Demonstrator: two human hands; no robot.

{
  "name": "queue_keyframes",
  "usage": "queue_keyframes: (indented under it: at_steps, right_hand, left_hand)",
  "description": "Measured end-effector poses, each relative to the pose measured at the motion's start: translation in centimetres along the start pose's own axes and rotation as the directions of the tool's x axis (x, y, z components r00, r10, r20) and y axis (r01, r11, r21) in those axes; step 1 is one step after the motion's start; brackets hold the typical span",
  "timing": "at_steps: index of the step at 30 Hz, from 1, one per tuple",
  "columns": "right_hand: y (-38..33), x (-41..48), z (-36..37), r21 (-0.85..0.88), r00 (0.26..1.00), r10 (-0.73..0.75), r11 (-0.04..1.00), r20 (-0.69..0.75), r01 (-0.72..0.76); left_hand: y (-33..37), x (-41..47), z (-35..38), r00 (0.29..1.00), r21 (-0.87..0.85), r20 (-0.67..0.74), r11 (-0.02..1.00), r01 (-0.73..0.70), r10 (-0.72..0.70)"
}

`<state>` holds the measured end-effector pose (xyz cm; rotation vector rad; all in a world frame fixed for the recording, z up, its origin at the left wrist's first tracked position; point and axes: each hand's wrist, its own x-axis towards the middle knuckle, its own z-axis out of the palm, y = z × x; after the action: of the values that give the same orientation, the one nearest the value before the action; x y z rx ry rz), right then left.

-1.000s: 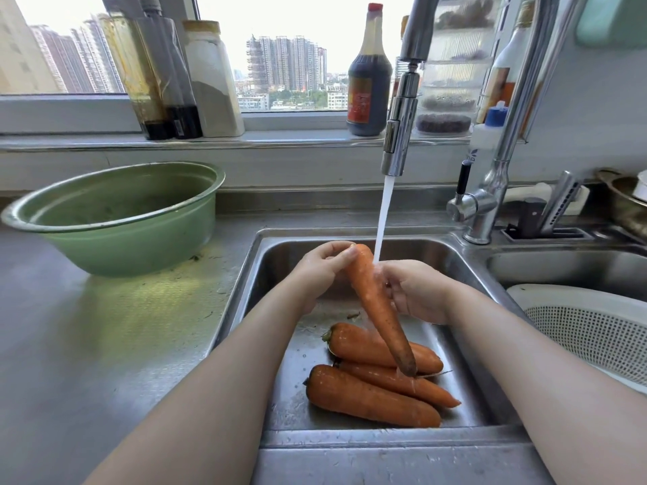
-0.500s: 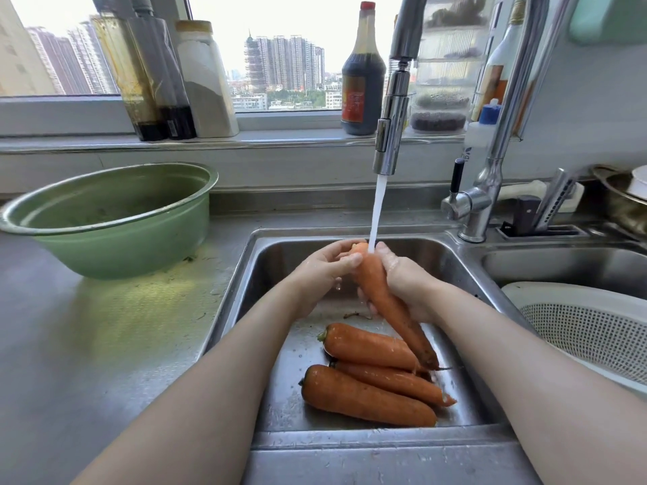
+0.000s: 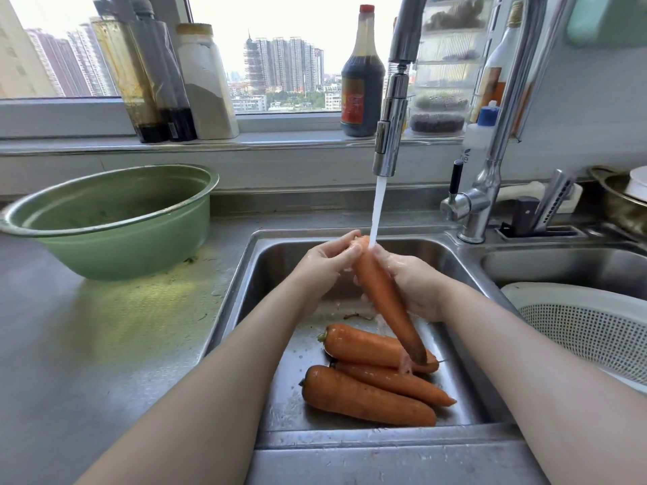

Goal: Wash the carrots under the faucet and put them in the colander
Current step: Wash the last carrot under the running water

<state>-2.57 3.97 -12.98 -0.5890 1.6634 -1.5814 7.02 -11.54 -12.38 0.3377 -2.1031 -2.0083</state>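
Where the grey steel table [image 3: 87, 344] spreads out at far left, we see a round pale-green plastic bowl [image 3: 133, 250] standing on it. Behind the bowl, the windowsill carries two tall dark-bottomed bottles [image 3: 154, 82] and a jar of white powder [image 3: 206, 85].

Moving right, we come to the stainless steel sink [image 3: 280, 260], whose left basin is wet. Over that basin our left hand [image 3: 325, 264] curls its fingers around the thick top end of a long orange carrot [image 3: 381, 295]. The carrot slants down and to the right, its dark tip low over the others. A white stream of water [image 3: 377, 208] drops from the chrome pull-down faucet head [image 3: 390, 117] onto the carrot's top, between our two hands. Our right hand [image 3: 413, 281] wraps the carrot's upper half from the other side, so both hands are clamped on it.

Below, three more orange carrots [image 3: 364, 400] lie side by side on the basin floor, stem ends to the left. Farther right, a white perforated plastic colander [image 3: 560, 292] sits in the right basin, well apart from the held carrot.
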Motion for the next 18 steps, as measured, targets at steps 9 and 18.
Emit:
queue_keyframes:
  at_steps: [9,18]
  right_hand:
    - [-0.5,0.4,0.6,-0.06,0.99,0.078,0.995,-0.115,-0.085]
    - [-0.1,0.1,0.4,-0.035,0.997,-0.064,0.997,-0.035,0.063]
  left_hand:
    - [-0.2,-0.1,1.0,0.999,-0.012,-0.029,0.999,-0.043,0.042]
    - [0.5,-0.1,1.1,0.995,0.013,-0.061,0.997,-0.076,0.077]
